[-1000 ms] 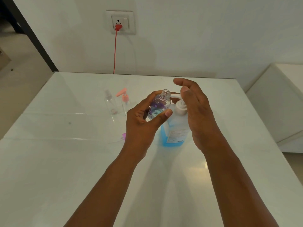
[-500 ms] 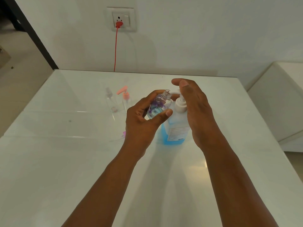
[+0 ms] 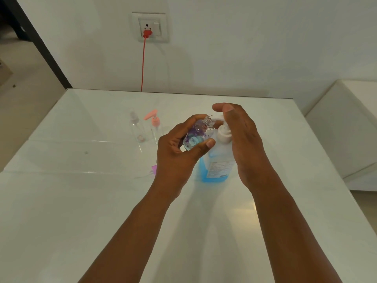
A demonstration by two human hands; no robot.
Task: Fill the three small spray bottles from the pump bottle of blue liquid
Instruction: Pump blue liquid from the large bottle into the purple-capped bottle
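My left hand [image 3: 179, 154] has its grip wrapped round one small spray bottle [image 3: 196, 135], thumb across the front and fingers curled behind, holding it up off the counter [image 3: 81, 211] just beside the pump bottle [image 3: 216, 162]. My right hand [image 3: 242, 139] lies over the white pump head [image 3: 223, 134] with fingers mostly straight, pressing rather than clutching anything.

What worries me most is the mouth of the small bottle. It is narrow, and the nozzle tip looks to sit right at it, though I cannot tell if the tip is truly over the opening. If it is off to one side, a push would send blue liquid down the outside, over my left fingers and onto the counter. A hard push could also rock the pump bottle, since nothing steadies its base; only my pressing hand is on it. The wet bottle might then slip in my hold.

The small bottle is tilted, its long axis running from lower left to upper right, open neck pointing up and toward the nozzle. The pump bottle stands upright, its spout pointing left.

Two more small bottles, one clear [image 3: 137, 127] and one with a pink pump top [image 3: 154, 124], stand further left, well apart from my hands.
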